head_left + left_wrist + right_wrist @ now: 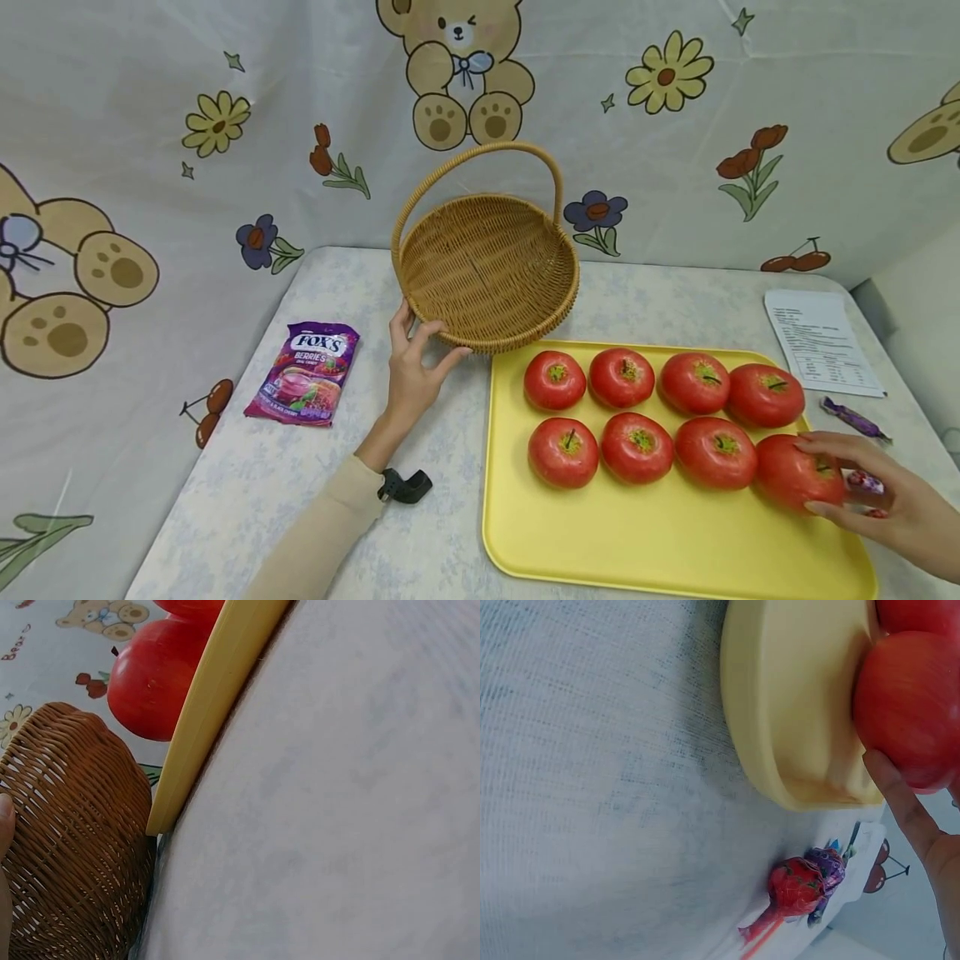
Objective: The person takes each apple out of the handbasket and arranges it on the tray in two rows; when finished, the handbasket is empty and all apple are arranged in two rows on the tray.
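A wicker basket with an arched handle stands at the back of the table, its bare woven inside facing me. My left hand holds the basket's near left rim, fingers spread along it. In the left wrist view a fingertip lies against the basket's woven side. Several red apples sit in two rows on a yellow tray. My right hand grips the rightmost apple of the near row, fingers on its far side and thumb on its near side. That apple also appears in the right wrist view.
A purple candy bag lies at the left. Right of the tray are a printed paper, a purple-wrapped sweet and a red-wrapped lollipop. A patterned cloth hangs behind the table.
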Demonstrator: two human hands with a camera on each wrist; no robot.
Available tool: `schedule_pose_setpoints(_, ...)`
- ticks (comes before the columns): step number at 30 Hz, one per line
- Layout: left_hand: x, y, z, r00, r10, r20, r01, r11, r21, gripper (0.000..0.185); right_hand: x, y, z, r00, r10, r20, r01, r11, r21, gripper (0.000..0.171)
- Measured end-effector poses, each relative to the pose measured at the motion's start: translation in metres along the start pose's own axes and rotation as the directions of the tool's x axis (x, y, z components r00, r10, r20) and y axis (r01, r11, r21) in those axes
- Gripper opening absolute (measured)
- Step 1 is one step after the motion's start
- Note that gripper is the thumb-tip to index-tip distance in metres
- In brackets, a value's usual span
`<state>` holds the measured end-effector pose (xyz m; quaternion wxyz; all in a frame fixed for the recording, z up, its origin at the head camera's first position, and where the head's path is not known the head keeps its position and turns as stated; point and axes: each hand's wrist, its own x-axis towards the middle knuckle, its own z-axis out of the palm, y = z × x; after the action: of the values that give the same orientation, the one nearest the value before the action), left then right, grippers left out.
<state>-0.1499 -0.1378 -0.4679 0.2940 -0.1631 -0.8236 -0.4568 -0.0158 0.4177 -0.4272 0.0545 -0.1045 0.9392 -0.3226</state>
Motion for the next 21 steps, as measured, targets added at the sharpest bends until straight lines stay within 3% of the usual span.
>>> schedule_pose_setpoints(10,-0.0004,-0.0026,-0.0002,1.0,0.012,-0.012,-0.012,1.0,-0.014,0.044,0.004,-0.0054,0.0041,0.998,-0.023,0.057,0.028,0.996,-0.09,0.062)
schedule_pose_setpoints(21,-0.0002,-0.0008,0.001,1.0,-0.008,-0.005,0.008,1.0,0.001,0.044,0.0006,-0.004,0.0051,0.996,0.02,0.092,-0.006,0.989,-0.146,0.068)
